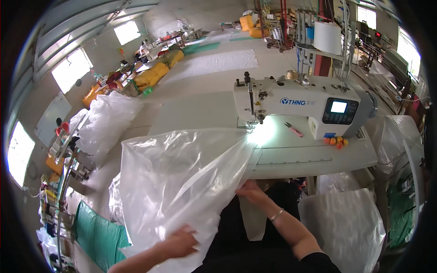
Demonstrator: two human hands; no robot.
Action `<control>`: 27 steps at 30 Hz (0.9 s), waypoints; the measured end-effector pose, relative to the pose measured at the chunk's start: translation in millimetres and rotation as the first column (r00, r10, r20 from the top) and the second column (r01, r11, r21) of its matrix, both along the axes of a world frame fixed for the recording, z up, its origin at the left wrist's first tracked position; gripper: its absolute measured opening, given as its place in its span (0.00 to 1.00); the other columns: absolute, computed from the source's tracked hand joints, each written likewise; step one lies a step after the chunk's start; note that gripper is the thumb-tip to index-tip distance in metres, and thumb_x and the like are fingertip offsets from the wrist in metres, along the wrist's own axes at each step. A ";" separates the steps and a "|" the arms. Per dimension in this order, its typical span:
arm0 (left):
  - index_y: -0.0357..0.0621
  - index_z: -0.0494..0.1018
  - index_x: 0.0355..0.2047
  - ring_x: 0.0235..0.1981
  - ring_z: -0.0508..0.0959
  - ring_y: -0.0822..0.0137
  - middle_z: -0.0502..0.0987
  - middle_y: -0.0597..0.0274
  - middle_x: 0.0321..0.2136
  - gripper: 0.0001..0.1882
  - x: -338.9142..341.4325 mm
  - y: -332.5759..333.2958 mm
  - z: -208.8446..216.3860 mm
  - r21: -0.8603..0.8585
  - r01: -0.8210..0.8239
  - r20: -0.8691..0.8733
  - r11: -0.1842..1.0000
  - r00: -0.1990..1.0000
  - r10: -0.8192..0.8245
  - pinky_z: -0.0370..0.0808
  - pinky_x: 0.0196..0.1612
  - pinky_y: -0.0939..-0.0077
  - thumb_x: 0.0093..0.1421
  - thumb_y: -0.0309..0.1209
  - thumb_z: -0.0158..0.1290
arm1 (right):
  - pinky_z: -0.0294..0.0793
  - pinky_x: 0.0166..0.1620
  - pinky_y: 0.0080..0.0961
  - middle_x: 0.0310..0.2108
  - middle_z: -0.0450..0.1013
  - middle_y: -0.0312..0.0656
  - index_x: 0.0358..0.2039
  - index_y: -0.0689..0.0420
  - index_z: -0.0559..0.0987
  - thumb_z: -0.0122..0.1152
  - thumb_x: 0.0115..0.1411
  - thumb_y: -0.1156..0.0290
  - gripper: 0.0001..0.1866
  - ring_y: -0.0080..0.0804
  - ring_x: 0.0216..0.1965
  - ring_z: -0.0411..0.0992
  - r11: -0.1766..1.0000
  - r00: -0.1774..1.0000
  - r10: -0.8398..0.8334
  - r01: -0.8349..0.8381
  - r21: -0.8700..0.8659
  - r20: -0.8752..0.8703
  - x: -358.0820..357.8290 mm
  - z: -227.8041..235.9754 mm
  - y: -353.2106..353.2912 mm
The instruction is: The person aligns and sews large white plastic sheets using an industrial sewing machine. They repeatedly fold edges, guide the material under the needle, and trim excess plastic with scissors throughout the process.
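A large translucent plastic sheet hangs over the front left of the sewing table and down toward my lap. Its far right corner runs up to the needle area of a white sewing machine, under a bright lamp. My right hand, with a bracelet at the wrist, is closed on the sheet's right edge just below the table's front. Lower left, my left hand lies against the sheet. Motion blurs its fingers, so I cannot make out whether they grip the plastic.
Thread snips lie right of the needle, and several small orange and yellow balls sit by the machine's base. More plastic sheeting hangs at the right. A bundle of clear plastic and a green sheet are at the left.
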State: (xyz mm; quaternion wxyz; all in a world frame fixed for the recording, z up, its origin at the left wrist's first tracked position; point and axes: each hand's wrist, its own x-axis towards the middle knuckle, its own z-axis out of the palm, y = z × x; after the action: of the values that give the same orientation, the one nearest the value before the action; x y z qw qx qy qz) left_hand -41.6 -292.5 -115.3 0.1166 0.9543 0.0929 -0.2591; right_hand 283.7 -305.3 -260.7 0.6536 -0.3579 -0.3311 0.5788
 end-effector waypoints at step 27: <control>0.39 0.60 0.62 0.63 0.62 0.59 0.62 0.49 0.61 0.28 -125.6 89.6 -44.3 -0.879 -0.475 0.359 0.049 -0.590 0.723 0.59 0.64 0.68 0.63 0.34 0.49 | 0.67 0.52 0.34 0.47 0.72 0.54 0.58 0.61 0.67 0.72 0.47 0.54 0.41 0.39 0.47 0.70 0.876 0.646 -0.038 -0.346 0.337 0.763 -90.0 155.3 90.1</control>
State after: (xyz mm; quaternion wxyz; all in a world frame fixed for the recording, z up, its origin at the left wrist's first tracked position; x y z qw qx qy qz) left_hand -167.2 -202.8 -159.6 0.3843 0.4928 0.5958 0.5044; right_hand 193.7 -215.1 -105.4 0.4695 -0.3705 -0.7257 0.3401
